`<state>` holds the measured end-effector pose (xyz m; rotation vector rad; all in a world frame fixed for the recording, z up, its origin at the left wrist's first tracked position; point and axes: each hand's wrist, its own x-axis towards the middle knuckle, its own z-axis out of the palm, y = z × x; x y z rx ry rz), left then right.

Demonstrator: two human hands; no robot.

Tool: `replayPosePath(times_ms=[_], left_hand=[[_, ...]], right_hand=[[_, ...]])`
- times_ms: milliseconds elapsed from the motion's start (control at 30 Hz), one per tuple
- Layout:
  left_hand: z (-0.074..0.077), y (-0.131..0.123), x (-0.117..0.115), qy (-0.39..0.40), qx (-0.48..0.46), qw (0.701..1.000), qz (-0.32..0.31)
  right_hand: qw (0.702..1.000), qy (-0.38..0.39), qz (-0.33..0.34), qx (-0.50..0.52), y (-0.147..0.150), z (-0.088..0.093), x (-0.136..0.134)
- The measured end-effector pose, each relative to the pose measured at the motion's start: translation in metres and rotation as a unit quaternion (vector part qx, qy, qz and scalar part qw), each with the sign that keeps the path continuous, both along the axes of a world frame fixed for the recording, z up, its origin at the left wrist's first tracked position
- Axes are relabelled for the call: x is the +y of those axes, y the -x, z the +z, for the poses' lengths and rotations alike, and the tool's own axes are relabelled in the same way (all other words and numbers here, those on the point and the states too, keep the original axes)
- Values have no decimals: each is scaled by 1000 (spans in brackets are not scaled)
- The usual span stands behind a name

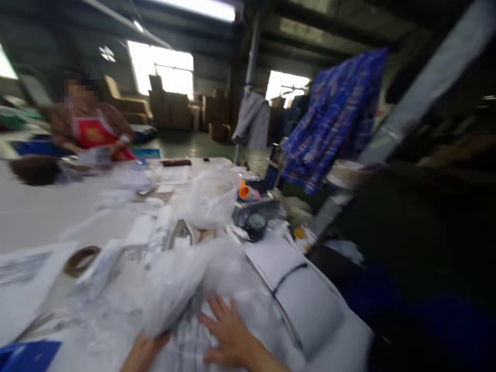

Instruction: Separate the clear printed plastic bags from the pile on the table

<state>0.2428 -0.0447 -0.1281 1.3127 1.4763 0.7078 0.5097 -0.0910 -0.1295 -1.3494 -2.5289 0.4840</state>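
Note:
My right hand (227, 330) lies flat with fingers spread on a clear plastic bag (201, 289) that holds a folded plaid cloth (186, 341) on the white table (39, 212). My left hand (144, 349) is at the bag's near left edge, its fingers curled onto the plastic. The picture is smeared by motion.
Several plastic packets, a brown tape roll (80, 259), a dark tape roll (256, 223) and an orange-capped bottle (245, 192) lie on the table. A person in a red apron (93, 132) works at the far left. A blue plaid shirt (337, 119) hangs on the right.

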Motion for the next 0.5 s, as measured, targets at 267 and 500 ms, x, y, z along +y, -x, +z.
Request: replayPosePath(times_ms=[267,500], left_hand=[[-40,34,6,142,46,988,-49],[-15,48,-64,295,-84,951,-33]], right_hand=[[979,170,-100,57,25,-4,-15],[987,144,-71,12,29,-44,-11]])
